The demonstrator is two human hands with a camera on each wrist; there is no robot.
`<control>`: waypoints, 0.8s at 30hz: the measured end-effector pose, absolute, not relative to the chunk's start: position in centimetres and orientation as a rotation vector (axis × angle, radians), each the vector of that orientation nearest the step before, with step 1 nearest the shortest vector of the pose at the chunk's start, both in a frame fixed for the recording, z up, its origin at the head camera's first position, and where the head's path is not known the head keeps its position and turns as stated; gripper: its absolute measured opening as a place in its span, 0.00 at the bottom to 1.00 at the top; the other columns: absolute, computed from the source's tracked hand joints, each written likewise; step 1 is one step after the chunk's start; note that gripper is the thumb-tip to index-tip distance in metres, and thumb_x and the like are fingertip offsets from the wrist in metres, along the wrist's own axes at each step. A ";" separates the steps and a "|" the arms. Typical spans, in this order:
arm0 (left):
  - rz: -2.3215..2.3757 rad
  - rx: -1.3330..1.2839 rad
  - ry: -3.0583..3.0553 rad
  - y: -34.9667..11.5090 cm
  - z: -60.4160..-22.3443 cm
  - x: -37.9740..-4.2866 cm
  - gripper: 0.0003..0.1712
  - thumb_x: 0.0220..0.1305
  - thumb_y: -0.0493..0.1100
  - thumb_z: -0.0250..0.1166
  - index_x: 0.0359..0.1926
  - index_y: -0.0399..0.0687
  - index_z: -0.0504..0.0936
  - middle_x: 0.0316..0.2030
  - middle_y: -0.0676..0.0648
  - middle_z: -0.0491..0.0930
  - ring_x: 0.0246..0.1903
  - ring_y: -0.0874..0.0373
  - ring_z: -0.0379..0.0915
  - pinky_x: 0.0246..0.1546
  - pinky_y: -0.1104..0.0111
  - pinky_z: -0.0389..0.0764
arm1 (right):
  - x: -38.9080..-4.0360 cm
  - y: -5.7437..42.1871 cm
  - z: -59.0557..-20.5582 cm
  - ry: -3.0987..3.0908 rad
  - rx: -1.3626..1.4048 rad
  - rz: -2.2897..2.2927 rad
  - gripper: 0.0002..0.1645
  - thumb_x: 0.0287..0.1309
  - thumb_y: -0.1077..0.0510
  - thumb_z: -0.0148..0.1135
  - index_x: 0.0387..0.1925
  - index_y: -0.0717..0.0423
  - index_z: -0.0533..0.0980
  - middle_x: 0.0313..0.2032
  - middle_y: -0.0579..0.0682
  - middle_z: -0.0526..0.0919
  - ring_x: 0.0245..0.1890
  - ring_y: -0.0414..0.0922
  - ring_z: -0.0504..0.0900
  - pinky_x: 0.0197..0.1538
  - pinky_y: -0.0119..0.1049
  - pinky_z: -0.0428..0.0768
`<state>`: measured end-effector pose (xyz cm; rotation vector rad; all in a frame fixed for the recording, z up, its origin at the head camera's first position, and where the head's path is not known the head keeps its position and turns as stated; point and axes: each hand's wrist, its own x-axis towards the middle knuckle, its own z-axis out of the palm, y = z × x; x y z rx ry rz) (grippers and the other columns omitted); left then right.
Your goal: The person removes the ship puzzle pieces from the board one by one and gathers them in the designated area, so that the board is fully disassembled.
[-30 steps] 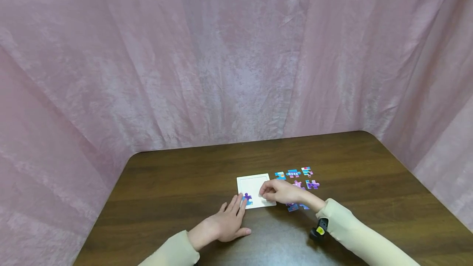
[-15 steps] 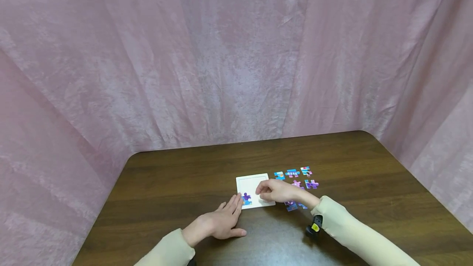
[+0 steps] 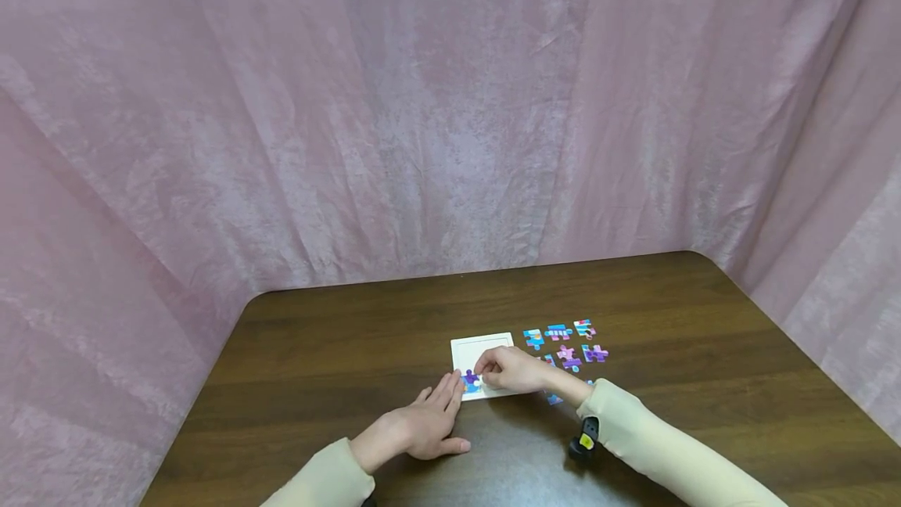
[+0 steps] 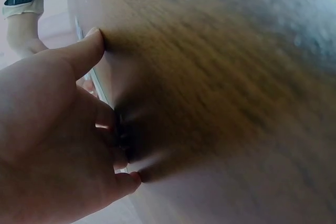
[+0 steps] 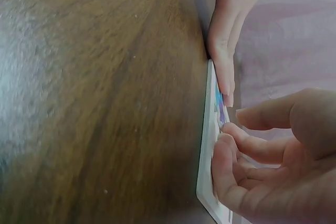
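A shallow white puzzle tray [image 3: 481,350] lies on the table. In its near left corner sits a purple and blue jigsaw piece [image 3: 470,379]. My left hand [image 3: 425,422] lies flat beside that corner, its straight fingertips resting on the tray's left edge. My right hand [image 3: 519,371] is over the tray, thumb and fingers pinching a small jigsaw piece close to the one in the corner. Only a pale bit of the pinched piece shows; the fingers cover the rest. The right wrist view has the right fingers [image 5: 224,158] low against the tray surface.
Several loose jigsaw pieces [image 3: 559,332] lie to the tray's right, some hidden under the right hand and forearm. The brown wooden table [image 3: 338,350] stretches out around them. Pink curtains [image 3: 450,116] hang behind and at both sides.
My right hand has slid left across the tray with its pinched jigsaw piece, up to the corner piece. The left hand stays at the tray's left edge.
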<state>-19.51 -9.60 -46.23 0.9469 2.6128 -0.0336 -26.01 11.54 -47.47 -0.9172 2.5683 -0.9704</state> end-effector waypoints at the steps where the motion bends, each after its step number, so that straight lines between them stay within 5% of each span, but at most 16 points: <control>1: -0.036 0.947 2.613 -9.6 -46.3 -19.5 0.51 0.66 0.66 0.53 0.74 0.36 0.49 0.76 0.37 0.43 0.76 0.46 0.41 0.70 0.51 0.59 | -26.0 11.5 -47.5 2.571 -0.906 -0.978 0.09 0.56 0.66 0.57 0.39 0.63 0.79 0.31 0.48 0.84 0.30 0.32 0.74 0.37 0.26 0.74; 24: -0.095 0.956 2.624 -9.6 -46.3 -19.4 0.51 0.67 0.67 0.51 0.74 0.36 0.48 0.76 0.37 0.44 0.76 0.46 0.42 0.70 0.52 0.60 | -25.8 10.0 -48.1 2.397 -0.422 -1.445 0.05 0.53 0.69 0.61 0.34 0.65 0.77 0.22 0.45 0.80 0.18 0.35 0.72 0.23 0.24 0.69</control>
